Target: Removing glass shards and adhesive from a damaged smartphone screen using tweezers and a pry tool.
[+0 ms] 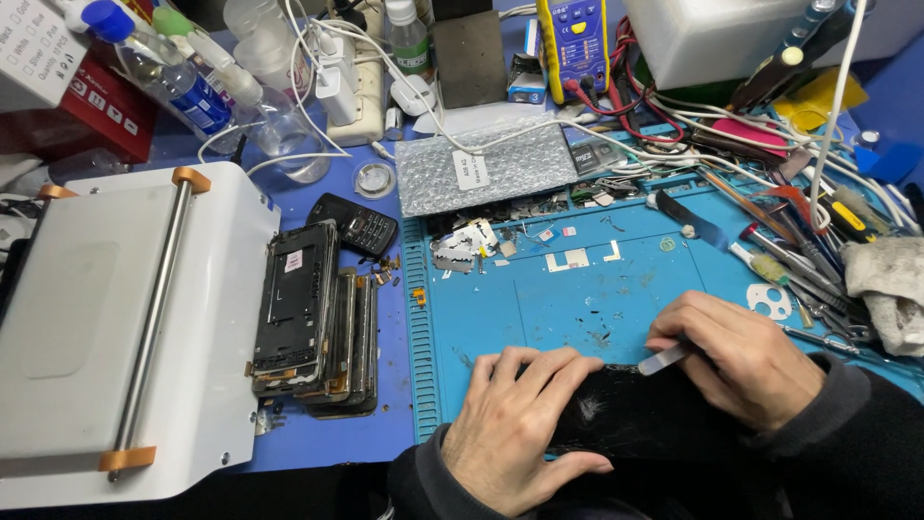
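My left hand lies flat on a dark flat device at the near edge of the blue work mat, fingers spread over its left part. My right hand pinches a thin silver blade tool, whose tip touches the device's upper edge. Much of the device is hidden under both hands and my dark sleeves.
A stack of opened phones lies left of the mat, beside a white machine with a metal roller. A bubble-wrap bag, a yellow multimeter, bottles, cables and hand tools crowd the back and right.
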